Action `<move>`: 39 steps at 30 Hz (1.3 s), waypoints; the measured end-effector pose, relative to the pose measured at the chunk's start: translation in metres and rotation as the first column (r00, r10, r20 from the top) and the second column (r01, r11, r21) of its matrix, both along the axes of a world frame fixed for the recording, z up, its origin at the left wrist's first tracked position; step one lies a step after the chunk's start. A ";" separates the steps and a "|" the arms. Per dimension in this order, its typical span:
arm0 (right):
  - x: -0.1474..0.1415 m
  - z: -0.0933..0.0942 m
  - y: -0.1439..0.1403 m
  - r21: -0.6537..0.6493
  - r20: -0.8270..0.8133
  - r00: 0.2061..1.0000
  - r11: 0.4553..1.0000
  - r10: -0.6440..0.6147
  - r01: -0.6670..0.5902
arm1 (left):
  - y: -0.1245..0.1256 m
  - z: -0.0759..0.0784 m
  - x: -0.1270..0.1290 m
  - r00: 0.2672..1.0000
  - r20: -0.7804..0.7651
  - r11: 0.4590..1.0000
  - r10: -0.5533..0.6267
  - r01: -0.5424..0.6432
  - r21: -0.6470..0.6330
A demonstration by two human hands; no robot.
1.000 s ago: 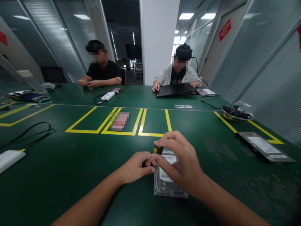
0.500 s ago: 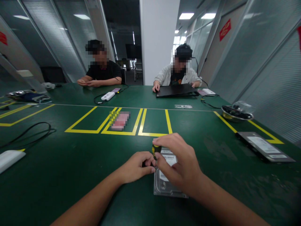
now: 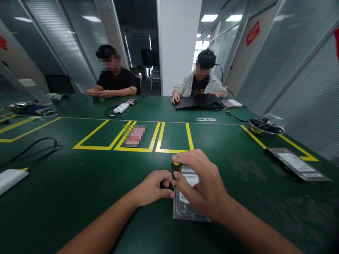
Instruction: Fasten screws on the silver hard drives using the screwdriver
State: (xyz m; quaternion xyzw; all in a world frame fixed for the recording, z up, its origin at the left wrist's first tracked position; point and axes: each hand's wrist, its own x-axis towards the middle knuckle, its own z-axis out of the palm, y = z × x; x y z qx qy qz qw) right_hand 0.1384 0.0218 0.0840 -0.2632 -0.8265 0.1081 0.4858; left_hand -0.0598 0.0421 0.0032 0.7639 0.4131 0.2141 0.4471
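Both hands meet at the bench's near edge: right hand (image 3: 203, 185) grips a black-and-yellow plastic screwdriver (image 3: 175, 168) upright, left hand (image 3: 153, 187) pinches its shaft, over a flat rectangular silver metal hard drive (image 3: 186, 208); smooth green bench (image 3: 79, 183) lies open leftward.

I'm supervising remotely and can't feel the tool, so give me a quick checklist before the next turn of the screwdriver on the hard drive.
1. Right hand grips the screwdriver at its black and yellow handle: ok.
2. Left hand steadies the tool low down, at the drive's near-left edge: ok.
3. Hard drive lies flat on the green table, label up: ok.
4. Tip seated in a screw head: cannot tell, the fingers hide it.
5. Screwdriver upright: ok, as far as the handle shows.
6. Space around the drive free of cables; the black cable lies far to the left: ok.
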 end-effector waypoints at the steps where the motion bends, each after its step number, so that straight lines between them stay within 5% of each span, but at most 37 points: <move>1: 0.000 0.000 0.000 -0.005 0.005 1.000 1.000 -0.019 0.019 | 0.000 0.000 0.000 1.000 0.005 1.000 -0.004 0.004 0.003; 39: 0.000 -0.001 -0.002 0.011 0.000 0.999 0.999 -0.036 0.036 | -0.001 -0.002 0.000 1.000 0.018 1.000 -0.003 0.003 0.008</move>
